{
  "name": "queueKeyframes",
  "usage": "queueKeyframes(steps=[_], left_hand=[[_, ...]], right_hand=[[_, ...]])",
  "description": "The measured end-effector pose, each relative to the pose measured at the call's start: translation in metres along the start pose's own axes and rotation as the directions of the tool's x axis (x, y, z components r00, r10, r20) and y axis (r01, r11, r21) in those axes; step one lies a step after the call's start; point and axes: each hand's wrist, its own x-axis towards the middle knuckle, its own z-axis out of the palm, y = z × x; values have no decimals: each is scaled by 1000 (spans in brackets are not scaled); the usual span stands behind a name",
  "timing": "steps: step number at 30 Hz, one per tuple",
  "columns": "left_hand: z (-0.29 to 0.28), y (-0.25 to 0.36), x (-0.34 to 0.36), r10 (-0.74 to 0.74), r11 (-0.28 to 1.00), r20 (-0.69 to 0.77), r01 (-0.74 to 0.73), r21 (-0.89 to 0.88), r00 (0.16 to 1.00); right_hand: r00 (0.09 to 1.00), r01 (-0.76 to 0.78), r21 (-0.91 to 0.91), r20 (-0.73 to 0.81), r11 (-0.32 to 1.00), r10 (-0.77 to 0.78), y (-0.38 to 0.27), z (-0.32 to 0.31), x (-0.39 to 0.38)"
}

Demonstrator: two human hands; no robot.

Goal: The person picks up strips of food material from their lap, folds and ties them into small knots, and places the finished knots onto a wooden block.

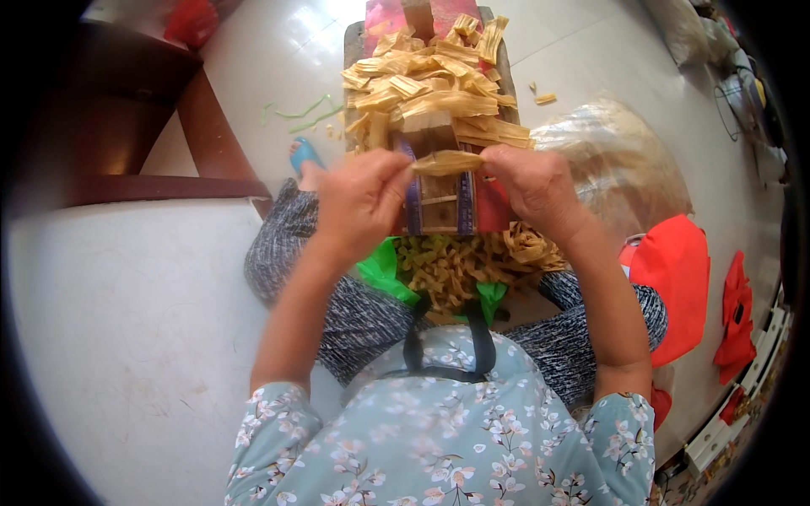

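Between my two hands a flat, yellow-tan ribbed strip (445,163) is stretched sideways. My left hand (361,196) is closed, pinching its left end, slightly blurred. At the other end the fingers of my right hand (533,184) are pinched closed. Just under the strip lies a narrow wooden stand (440,218) with blue-edged sides and a slot-like middle. A heap of similar yellow strips (447,103) covers the board beyond my hands. What the strips are made of, I cannot tell.
Below the stand, a green bag (386,274) holds many small folded tan pieces (456,261). A large clear plastic bag (620,160) stands on the right, near a red bag (673,287). At left are a white surface (126,337) and dark red wooden furniture (215,135).
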Motion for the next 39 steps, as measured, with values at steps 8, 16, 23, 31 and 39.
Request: queueKeyframes(steps=[8,16,23,31,39], left_hand=[[-15,16,-55,106,988,-50,-100,118,993],[9,54,-85,-251,281,753,790,-545,608],[-6,75,-99,-122,-8,565,568,-823,816],[-14,74,-85,123,588,370,232,-775,921],[16,93,-96,466,865,200,-491,105,862]], right_hand=[[989,-112,210,-72,971,130,-27,-25,-58],[925,379,-41,-29,925,-380,-77,-28,-62],[944,185,36,-284,982,-168,-51,-38,-68],[889,-453,775,427,442,164,-108,-22,-101],[659,-751,657,752,-70,-11,-100,-56,-89]])
